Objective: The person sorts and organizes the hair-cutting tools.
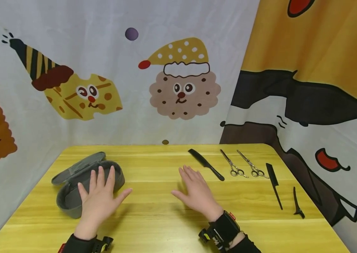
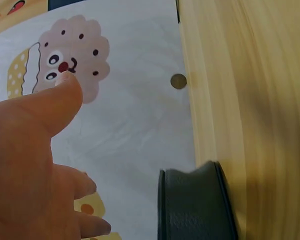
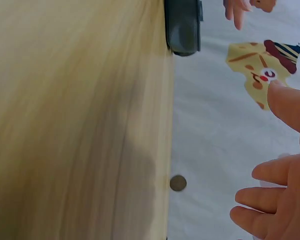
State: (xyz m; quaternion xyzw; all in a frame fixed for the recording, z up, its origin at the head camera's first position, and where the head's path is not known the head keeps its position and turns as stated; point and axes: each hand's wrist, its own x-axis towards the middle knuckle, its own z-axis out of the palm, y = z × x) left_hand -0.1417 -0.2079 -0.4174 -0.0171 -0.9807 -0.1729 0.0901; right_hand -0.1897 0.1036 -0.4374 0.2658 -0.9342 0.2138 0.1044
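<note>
One grey, rounded, elongated case (image 1: 67, 209) stands on the wood-grain table (image 1: 153, 225), its single lid (image 1: 78, 169) tipped back at its far left side. The left hand (image 1: 99, 200), fingers spread wide, partly covers the case in the head view. Right of the case, the right hand (image 1: 196, 192) has its fingers extended; farther right of the case lie two black combs (image 1: 204, 162), two pairs of scissors (image 1: 229, 161) and one dark clip (image 1: 296, 203).

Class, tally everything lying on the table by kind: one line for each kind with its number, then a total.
Case: 1
Combs: 2
Pairs of scissors: 2
Hair clip: 1
Total: 6
</note>
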